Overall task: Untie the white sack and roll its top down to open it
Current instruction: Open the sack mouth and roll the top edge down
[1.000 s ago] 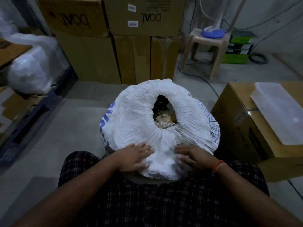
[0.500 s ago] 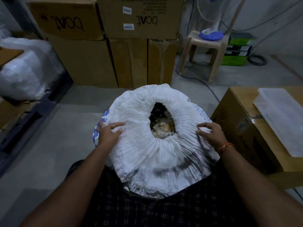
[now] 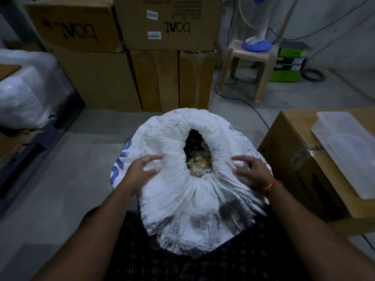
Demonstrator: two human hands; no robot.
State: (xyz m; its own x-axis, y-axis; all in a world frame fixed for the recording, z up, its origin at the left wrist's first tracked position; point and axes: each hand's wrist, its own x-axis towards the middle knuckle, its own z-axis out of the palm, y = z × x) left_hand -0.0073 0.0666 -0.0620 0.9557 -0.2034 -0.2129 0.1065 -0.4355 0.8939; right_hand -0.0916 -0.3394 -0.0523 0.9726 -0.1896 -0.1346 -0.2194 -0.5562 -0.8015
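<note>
A large white woven plastic sack (image 3: 194,179), printed with blue lettering on its side, stood on the grey concrete floor (image 3: 60,199) directly in front of the person, its near side pressed against their dark checked lap. No tie was visible. The top of the sack was already turned outward into a thick, puffy rolled collar (image 3: 168,142) ringing a narrow oval mouth (image 3: 197,153), through which crinkled clear wrapping and something pale brown showed.

The step in hand appeared to be rolling that collar further down. To do it well, both hands would work opposite sides together, tucking the fabric outward and under in even turns, then moving round the ring so the mouth widens without the roll bunching toward the near side, where the cloth was gathered into tight pleats.

The left hand (image 3: 140,171) sat at the left flank of the collar, fingers spread and loosely curled, thumb raised apart from them. The right hand (image 3: 253,171), with an orange thread at the wrist, mirrored it on the right flank, fingers splayed and bent. Neither hand had closed on the fabric; the view was slightly blurred, so the fingertips seemed to brush the cloth rather than pinch it.

A brown cardboard box (image 3: 300,163) stood just to the right.
</note>
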